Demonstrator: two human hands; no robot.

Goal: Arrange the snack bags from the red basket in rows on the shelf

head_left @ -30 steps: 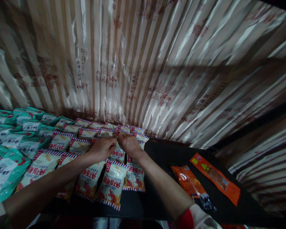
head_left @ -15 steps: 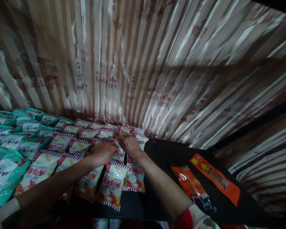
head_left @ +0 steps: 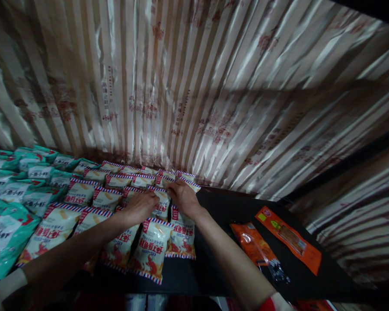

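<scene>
Rows of white snack bags [head_left: 149,252] with red-and-blue striped edges stand on the black table [head_left: 210,242]. My left hand [head_left: 144,205] is closed, its fingertips at the left edge of a snack bag [head_left: 162,203] in a middle row. Curled fingers of my right hand [head_left: 184,198] grip around the upper right side of that same bag. Its printed front shows between the two hands, while my right fingertips are partly hidden. Just below my right hand, another snack bag [head_left: 181,233] leans behind the front one.
Several teal snack bags [head_left: 11,237] fill the left side. An orange packet [head_left: 251,242] and a long flat orange packet [head_left: 290,237] lie at right. Behind the rows hangs a pleated, shiny printed curtain [head_left: 168,86].
My right hand has moved slightly right and down, uncovering more of the bag between my hands. My left hand has barely shifted. The bags stand much as before.
</scene>
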